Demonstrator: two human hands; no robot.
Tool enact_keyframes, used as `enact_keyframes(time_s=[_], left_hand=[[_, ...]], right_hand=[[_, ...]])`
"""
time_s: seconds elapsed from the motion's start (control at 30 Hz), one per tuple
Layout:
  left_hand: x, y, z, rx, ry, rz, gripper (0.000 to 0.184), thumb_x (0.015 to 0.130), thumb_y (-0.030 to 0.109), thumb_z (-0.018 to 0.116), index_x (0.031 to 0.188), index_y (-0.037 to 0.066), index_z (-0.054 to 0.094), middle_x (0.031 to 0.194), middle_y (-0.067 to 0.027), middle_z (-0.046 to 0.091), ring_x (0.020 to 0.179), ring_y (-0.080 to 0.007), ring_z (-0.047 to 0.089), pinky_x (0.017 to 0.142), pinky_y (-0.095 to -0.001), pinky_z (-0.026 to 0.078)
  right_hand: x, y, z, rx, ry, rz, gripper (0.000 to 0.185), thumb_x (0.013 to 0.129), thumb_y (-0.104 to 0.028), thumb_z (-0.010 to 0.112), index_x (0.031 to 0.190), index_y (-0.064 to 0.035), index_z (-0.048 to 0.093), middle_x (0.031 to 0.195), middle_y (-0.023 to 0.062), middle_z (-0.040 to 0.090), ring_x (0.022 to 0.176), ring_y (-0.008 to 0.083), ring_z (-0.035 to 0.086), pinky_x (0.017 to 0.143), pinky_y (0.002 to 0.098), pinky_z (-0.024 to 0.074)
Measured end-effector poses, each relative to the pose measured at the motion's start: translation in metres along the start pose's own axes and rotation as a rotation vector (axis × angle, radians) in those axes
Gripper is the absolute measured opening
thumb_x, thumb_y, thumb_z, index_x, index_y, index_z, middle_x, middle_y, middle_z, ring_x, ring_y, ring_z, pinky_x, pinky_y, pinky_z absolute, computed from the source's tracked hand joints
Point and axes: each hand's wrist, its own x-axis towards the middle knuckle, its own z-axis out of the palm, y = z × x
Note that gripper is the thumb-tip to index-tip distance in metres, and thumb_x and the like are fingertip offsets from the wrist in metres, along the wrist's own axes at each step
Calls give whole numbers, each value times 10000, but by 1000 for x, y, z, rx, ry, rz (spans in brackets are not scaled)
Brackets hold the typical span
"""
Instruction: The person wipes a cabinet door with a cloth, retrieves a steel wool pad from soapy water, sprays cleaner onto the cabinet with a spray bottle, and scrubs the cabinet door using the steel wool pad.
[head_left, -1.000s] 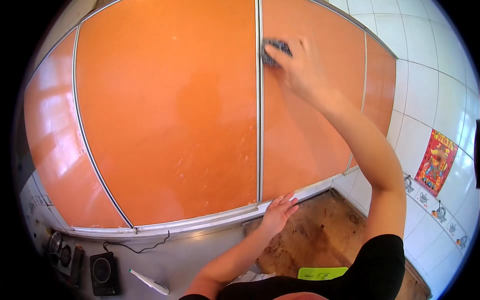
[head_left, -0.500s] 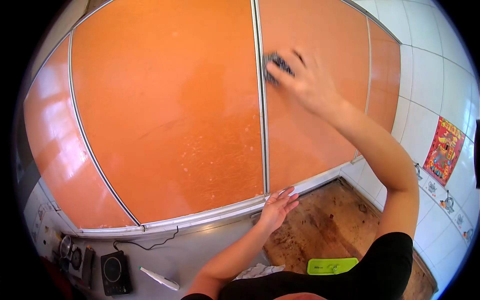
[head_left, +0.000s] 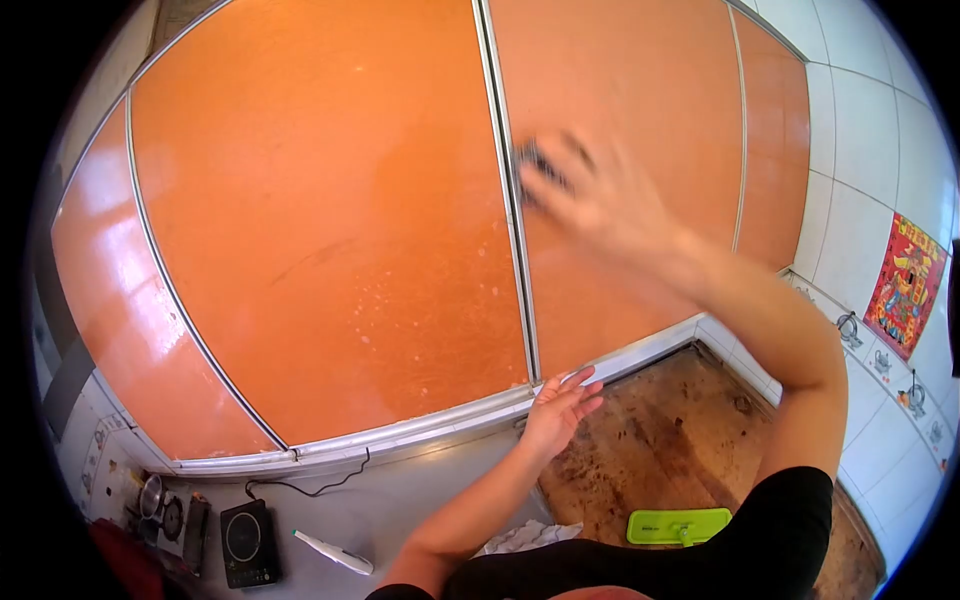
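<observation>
My right hand [head_left: 605, 200] is raised against the orange cabinet door on the right [head_left: 620, 100], smeared by motion. Its fingers are closed round a dark, mesh-like scouring pad [head_left: 540, 168], pressed beside the metal strip [head_left: 507, 170] between two doors. Part of the pad is hidden by the fingers. Lower down, my left hand [head_left: 560, 408] is at the cabinet's bottom rail [head_left: 630, 360], palm up with fingers apart and nothing in them. Pale spots and streaks mark the large orange door [head_left: 330, 200] on the left.
Below lie a stained brown board [head_left: 650, 440], a green flat mop head [head_left: 678, 526] and a crumpled white cloth [head_left: 530, 537]. On the grey counter [head_left: 400, 490] are a black induction cooker [head_left: 248, 545] and a white handheld stick [head_left: 333, 552]. A red poster [head_left: 906, 285] hangs on the tiled wall.
My right hand has moved slightly down along the metal strip with the scouring pad. My left hand stays at the bottom rail. The whole view has shifted a little.
</observation>
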Motion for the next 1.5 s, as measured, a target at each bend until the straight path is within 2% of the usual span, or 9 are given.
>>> enact_keyframes(time_s=[0.4, 0.63, 0.87, 0.97, 1.07, 1.2, 1.3, 1.4, 1.5], left_hand=[[-5, -1, 4, -21, 32, 2, 402, 929, 10, 506, 1316, 89, 432, 1341, -182, 480, 1108, -297, 571, 918, -408, 509], [-26, 6, -11, -51, 46, -39, 534, 924, -16, 484, 1421, 132, 357, 1345, -161, 480, 1116, -292, 564, 942, -419, 489], [-31, 2, -4, -99, 32, -41, 616, 933, -15, 475, 1478, 184, 266, 1371, -165, 450, 1136, -295, 553, 945, -432, 480], [-32, 4, -4, -110, 32, -37, 631, 934, -10, 483, 1485, 183, 244, 1378, -168, 442, 1134, -296, 553, 945, -429, 482], [-34, 10, -4, -91, 42, -47, 635, 932, -13, 489, 1485, 177, 241, 1385, -170, 433, 1137, -298, 551, 947, -429, 483], [-39, 9, -2, -71, 24, -38, 657, 930, -20, 488, 1495, 183, 222, 1378, -166, 435, 1139, -298, 548, 951, -429, 481], [-40, 12, 2, -59, 46, -38, 651, 931, -21, 478, 1496, 193, 233, 1376, -170, 442, 1139, -298, 548, 957, -431, 479], [-45, 5, -2, -48, 32, -31, 625, 939, -13, 460, 1489, 205, 257, 1375, -181, 457, 1143, -301, 550, 963, -439, 475], [-51, 5, -3, -47, 28, -32, 609, 941, -8, 468, 1481, 202, 280, 1362, -178, 471, 1127, -291, 561, 955, -435, 481]], right_hand=[[19, 31, 18, -30, 55, 112, 424, 797, -222, 678, 1195, -110, 581, 1240, 150, 504, 1084, 366, 500, 859, 462, 455], [-117, -113, -22, 285, -350, -33, 431, 786, -214, 616, 1197, -90, 584, 1259, 179, 491, 1080, 360, 497, 864, 456, 473], [-1, 27, 20, 222, -14, 426, 574, 689, 129, 565, 1223, -80, 593, 1283, 172, 494, 1138, 410, 451, 962, 492, 413], [25, 47, 33, 83, 88, 522, 561, 682, 113, 603, 1198, -105, 617, 1275, 154, 504, 1107, 401, 463, 948, 473, 426], [6, 0, 27, 106, 67, 224, 514, 685, 78, 651, 1161, -116, 642, 1248, 145, 519, 1088, 384, 475, 935, 458, 437], [3, 44, 31, 44, 87, 469, 501, 695, 45, 688, 1155, -151, 649, 1226, 138, 534, 1105, 383, 484, 933, 484, 441], [3, 25, 25, 46, 8, 177, 518, 722, 53, 647, 1189, -171, 633, 1242, 150, 532, 1085, 387, 484, 917, 474, 449], [6, 45, 25, 105, 64, 331, 536, 730, 59, 618, 1210, -179, 617, 1255, 150, 528, 1063, 383, 488, 906, 466, 453], [6, 38, 18, 3, 19, 139, 548, 717, 63, 614, 1215, -165, 609, 1246, 146, 529, 1047, 376, 491, 900, 453, 451]])
